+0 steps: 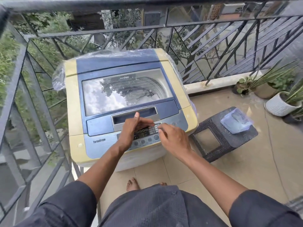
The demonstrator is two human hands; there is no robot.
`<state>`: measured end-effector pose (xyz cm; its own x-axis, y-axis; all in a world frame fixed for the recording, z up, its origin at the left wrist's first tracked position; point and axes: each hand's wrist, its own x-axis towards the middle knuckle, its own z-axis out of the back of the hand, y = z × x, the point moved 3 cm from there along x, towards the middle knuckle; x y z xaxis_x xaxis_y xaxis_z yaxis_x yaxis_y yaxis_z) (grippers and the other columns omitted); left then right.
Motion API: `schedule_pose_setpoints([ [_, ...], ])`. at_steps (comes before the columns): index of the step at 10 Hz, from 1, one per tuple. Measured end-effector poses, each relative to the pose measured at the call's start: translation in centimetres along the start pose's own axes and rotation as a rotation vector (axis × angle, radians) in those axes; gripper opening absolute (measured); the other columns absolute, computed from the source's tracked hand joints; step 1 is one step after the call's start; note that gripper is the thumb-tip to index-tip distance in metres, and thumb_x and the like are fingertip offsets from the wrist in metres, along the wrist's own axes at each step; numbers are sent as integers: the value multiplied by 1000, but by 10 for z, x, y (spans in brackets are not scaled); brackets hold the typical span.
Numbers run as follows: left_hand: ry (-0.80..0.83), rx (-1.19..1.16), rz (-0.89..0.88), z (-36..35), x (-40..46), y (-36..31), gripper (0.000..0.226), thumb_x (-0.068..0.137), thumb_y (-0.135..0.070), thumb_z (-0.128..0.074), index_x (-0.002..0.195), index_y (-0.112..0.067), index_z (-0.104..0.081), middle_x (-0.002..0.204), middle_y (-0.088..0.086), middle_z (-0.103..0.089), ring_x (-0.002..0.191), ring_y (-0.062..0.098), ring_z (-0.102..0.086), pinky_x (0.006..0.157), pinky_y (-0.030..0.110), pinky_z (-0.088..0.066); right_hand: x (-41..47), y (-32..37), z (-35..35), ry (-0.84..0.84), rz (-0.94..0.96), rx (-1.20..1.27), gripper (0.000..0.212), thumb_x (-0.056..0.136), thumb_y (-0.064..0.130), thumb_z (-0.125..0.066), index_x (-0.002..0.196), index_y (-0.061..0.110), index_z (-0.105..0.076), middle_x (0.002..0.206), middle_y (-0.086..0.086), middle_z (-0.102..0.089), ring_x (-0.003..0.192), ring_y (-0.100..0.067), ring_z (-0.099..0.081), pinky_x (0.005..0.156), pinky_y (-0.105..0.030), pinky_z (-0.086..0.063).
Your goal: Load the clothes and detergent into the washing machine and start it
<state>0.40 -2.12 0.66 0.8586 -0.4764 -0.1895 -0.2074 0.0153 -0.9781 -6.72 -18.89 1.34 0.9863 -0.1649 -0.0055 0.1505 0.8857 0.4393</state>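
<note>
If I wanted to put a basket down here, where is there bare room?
Bare floor tiles lie open between the dark stool and the person's right arm. The stool's near half is free; a blue tub fills its far corner. It is crowded by the plant pots and railing.

I see a balcony in flat daylight, floored with glossy beige tiles [255, 163] and fenced by a dark metal railing [105, 31] with slanted bars. Green trees [49, 22] show beyond it. A dark woven stool [218, 138] stands near potted plants [282, 99] at the right.
</note>
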Motion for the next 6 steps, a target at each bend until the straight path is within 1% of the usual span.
schedule_pose_setpoints([
  [1,4,-21,1,2,1,2,75,107,-49,-26,115,8,-74,111,21,-79,114,31,-74,112,45,-52,10,9,-2,-19,-7,33,21,101,31,-54,103,21,-72,93,-1,-74,86,-28,-66,68,-38,-48],
  [2,-20,-36,12,5,5,7,74,107,-50,-26,114,6,-75,113,18,-79,114,30,-75,111,44,-53,21,14,-5,-56,-22,30,31,103,35,-51,83,15,-65,75,-1,-62,72,-27,-59,59,-38,-43],
  [3,-24,-49,9,7,7,8,73,111,-48,-25,115,5,-76,114,18,-79,114,31,-74,110,44,-54,26,16,-2,-77,-23,42,34,103,33,-51,79,14,-64,71,3,-56,67,-21,-52,57,-33,-32],
  [4,-98,-81,6,7,7,4,73,106,-52,-27,114,2,-76,110,17,-80,110,29,-76,100,36,-58,32,13,-4,-99,-36,67,31,102,36,-48,83,17,-65,75,6,-60,70,-19,-54,58,-37,-41],
  [5,-204,-50,-17,16,7,8,71,106,-55,-29,116,-4,-77,110,14,-80,109,29,-76,101,41,-58,40,14,-5,-104,7,128,29,103,34,-48,93,20,-71,87,4,-70,82,-20,-62,67,-37,-49],
  [6,-271,4,-46,23,4,8,70,101,-64,-34,116,-13,-79,112,7,-81,111,25,-76,104,46,-57,48,19,-5,-100,59,183,28,105,33,-48,101,21,-73,94,3,-74,89,-20,-63,73,-38,-51],
])
